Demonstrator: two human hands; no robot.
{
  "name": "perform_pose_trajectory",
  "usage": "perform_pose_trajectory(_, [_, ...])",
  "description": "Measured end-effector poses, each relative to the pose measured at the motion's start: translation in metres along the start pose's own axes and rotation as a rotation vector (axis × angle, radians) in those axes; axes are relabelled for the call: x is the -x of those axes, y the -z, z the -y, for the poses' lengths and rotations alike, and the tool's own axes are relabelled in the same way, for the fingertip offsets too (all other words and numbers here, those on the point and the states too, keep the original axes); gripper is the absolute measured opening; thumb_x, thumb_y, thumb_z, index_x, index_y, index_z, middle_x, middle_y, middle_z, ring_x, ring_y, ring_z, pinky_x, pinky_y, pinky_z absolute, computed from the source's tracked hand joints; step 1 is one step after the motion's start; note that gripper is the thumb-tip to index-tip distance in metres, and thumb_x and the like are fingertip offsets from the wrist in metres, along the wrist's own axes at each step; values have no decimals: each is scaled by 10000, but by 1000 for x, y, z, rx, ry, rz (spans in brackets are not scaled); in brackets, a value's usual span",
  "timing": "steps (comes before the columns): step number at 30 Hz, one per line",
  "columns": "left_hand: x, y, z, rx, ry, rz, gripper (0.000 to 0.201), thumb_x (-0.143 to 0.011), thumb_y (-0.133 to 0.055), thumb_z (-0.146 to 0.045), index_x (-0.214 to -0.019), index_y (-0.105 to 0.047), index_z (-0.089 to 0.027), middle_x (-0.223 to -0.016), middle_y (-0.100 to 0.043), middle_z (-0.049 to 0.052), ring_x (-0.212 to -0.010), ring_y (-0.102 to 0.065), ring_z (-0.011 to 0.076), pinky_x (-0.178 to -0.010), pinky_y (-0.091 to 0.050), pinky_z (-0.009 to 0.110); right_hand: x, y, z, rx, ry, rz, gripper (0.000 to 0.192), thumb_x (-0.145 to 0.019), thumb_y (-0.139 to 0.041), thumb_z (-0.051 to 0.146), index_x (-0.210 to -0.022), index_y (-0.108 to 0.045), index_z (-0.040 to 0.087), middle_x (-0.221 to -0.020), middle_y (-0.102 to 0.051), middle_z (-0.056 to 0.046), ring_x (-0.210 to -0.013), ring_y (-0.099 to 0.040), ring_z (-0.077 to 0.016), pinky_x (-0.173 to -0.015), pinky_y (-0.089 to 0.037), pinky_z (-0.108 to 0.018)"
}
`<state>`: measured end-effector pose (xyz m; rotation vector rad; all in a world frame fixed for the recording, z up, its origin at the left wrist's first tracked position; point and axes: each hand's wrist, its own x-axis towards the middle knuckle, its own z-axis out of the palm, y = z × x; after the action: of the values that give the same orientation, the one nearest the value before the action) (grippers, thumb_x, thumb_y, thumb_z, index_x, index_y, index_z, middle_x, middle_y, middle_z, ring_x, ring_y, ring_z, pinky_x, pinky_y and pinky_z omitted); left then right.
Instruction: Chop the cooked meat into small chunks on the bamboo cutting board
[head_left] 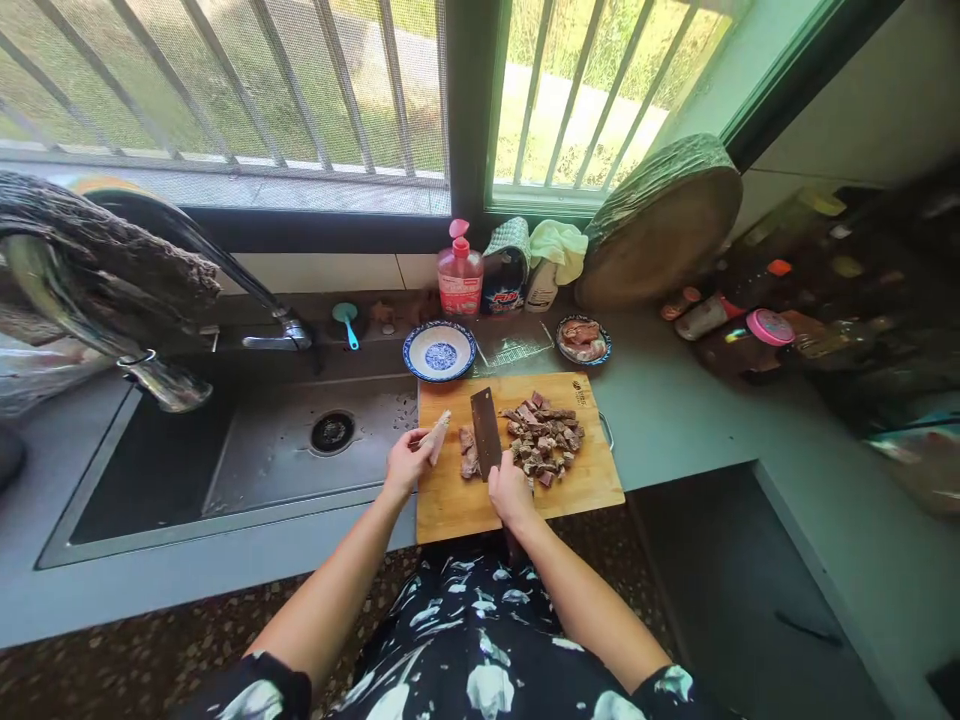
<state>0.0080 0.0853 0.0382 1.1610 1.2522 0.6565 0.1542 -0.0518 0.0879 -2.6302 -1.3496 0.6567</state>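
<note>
My right hand (pixel 511 490) grips the handle of a cleaver (pixel 486 432), whose dark broad blade lies over the wooden cutting board (pixel 442 510). Right of the blade is a heap of chopped meat pieces (pixel 544 437). Just left of it, partly hidden by the blade, sits a larger piece of meat (pixel 469 455). My left hand (pixel 409 460) pinches a pale, thin strip (pixel 436 435), perhaps a bone or a bit of fat, above the board's left edge.
A sink (pixel 285 450) with a faucet (pixel 169 385) lies left. Behind the board stand a blue-and-white plate (pixel 440 352), a small plate of raw meat (pixel 583 340), and a pink pump bottle (pixel 460 280). A large round wooden board (pixel 664 235) leans at the window; jars (pixel 769 328) crowd the right.
</note>
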Motion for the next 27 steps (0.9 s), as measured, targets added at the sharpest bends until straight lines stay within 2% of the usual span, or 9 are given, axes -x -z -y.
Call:
perform_pose_trajectory(3, [-10, -21, 0, -217, -49, -55, 327, -670, -598, -311, -949, -585, -140, -929, -642, 82, -856, -593, 195, -806, -450, 325, 0, 3, -12, -7, -34, -23, 172, -885, -349, 212, -1022, -410, 129, -802, -640, -102, -734, -614, -186, -580, -360, -231])
perform_pose_trajectory(5, [-7, -33, -3, -406, -174, -100, 282, -703, -580, -298, -948, -596, -160, -980, -623, 88, -931, -564, 219, -862, -421, 356, 0, 3, -20, -25, -48, -26, 156, -884, -349, 212, -998, -419, 133, -805, -642, -99, -737, -612, -183, -576, -347, -227])
perform_pose_trajectory(8, [11, -50, -8, -733, -389, -204, 301, -755, -545, -323, -1020, -582, -185, -1095, -551, 120, -1046, -480, 271, -901, -374, 427, 3, 1, -31, -65, -51, -41, 144, -886, -343, 220, -975, -420, 137, -788, -644, -86, -729, -608, -178, -573, -337, -223])
perform_pose_trajectory(12, [37, -81, -3, -1021, -355, -80, 453, -739, -563, -396, -1094, -516, -119, -1019, -538, 178, -1034, -456, 342, -816, -395, 471, 7, -1, -40, -98, -41, -60, 152, -888, -325, 220, -968, -422, 135, -776, -646, -82, -725, -605, -172, -577, -337, -220])
perform_pose_trajectory(14, [42, -94, 3, -1065, -325, -41, 525, -709, -594, -348, -1143, -467, -80, -1009, -529, 190, -1029, -459, 349, -803, -400, 457, 9, 0, -41, -99, -25, -61, 161, -888, -324, 219, -978, -424, 131, -777, -648, -83, -720, -606, -171, -578, -339, -220])
perform_pose_trajectory(16, [42, -102, 8, -1036, -336, 6, 540, -713, -575, -262, -1189, -418, -60, -1017, -523, 187, -1010, -481, 314, -815, -401, 418, 12, 4, -42, -83, -18, -73, 176, -888, -327, 221, -1002, -424, 126, -780, -648, -85, -718, -607, -173, -578, -343, -223])
perform_pose_trajectory(21, [35, -96, 10, -986, -471, 192, 530, -722, -517, -160, -1240, -407, -150, -1091, -541, 126, -1013, -482, 262, -843, -390, 380, 18, 18, -45, -20, -43, -71, 216, -890, -343, 219, -1067, -420, 122, -820, -642, -95, -756, -611, -166, -606, -370, -218])
perform_pose_trajectory(24, [30, -84, 9, -1008, -535, 227, 507, -695, -486, -84, -1192, -469, -181, -1130, -556, 90, -1024, -479, 243, -870, -379, 379, 17, 25, -46, 35, -44, -32, 229, -890, -348, 221, -1082, -416, 117, -804, -637, -96, -754, -615, -173, -620, -389, -225])
perform_pose_trajectory(27, [26, -77, 10, -1046, -629, 209, 490, -675, -476, -44, -1143, -521, -185, -1119, -569, 80, -1037, -477, 244, -919, -355, 407, 17, 28, -43, 105, -25, -15, 228, -894, -341, 233, -1077, -414, 119, -783, -636, -98, -738, -623, -187, -617, -405, -240])
